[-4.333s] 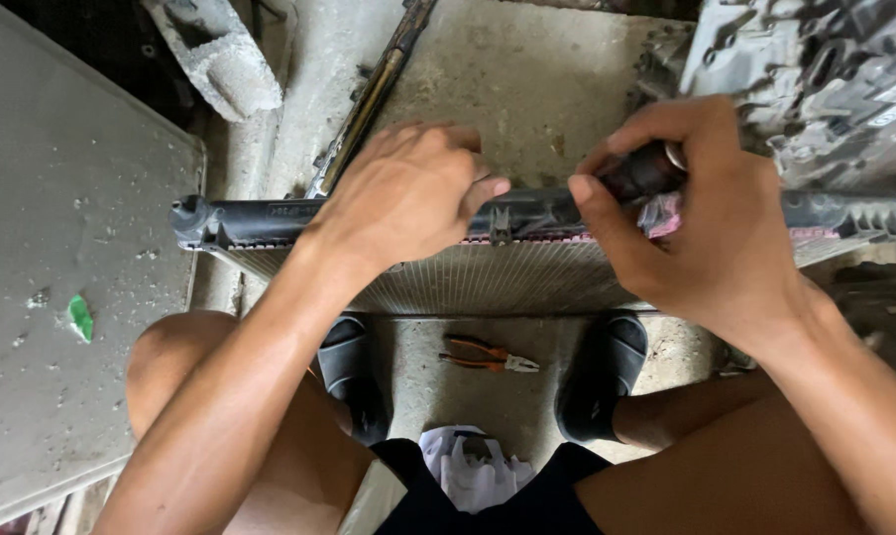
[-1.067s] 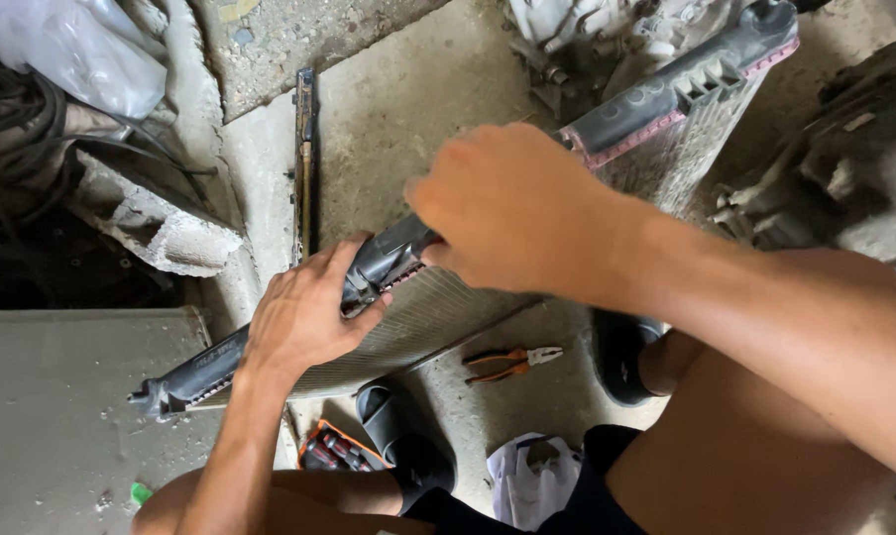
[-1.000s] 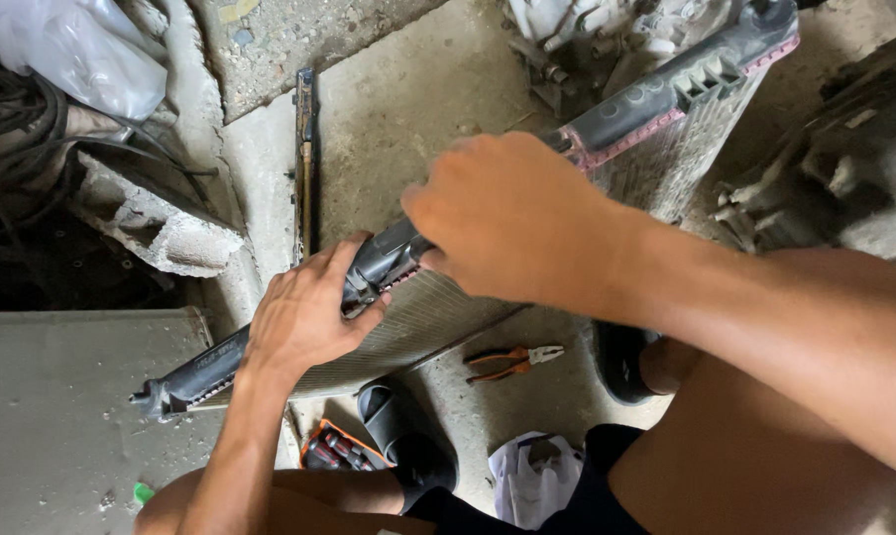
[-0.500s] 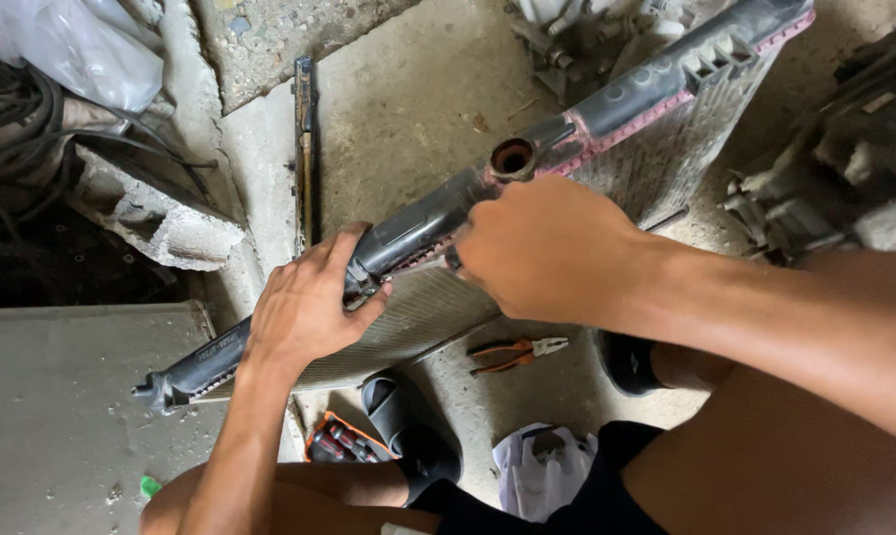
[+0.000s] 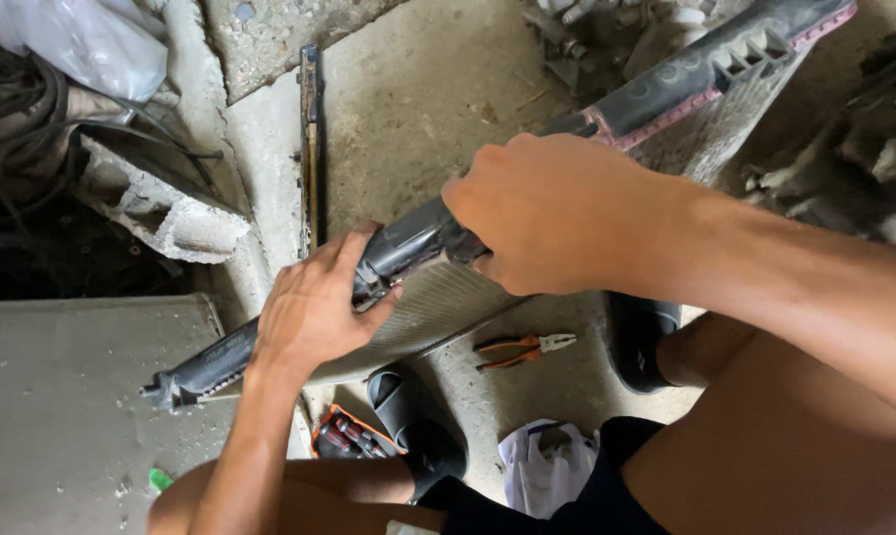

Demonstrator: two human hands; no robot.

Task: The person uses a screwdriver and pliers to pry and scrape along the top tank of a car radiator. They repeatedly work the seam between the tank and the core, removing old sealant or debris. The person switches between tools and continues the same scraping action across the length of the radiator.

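While the left hand clamps the radiator by its black top edge to steady it, the right hand closes tight around that edge, pliers lying below

The left hand sits at centre-left of the frame, fingers spread and curled over, its forearm rising from the lower left. The right hand is a closed fist at centre, its arm stretching in from the right edge.
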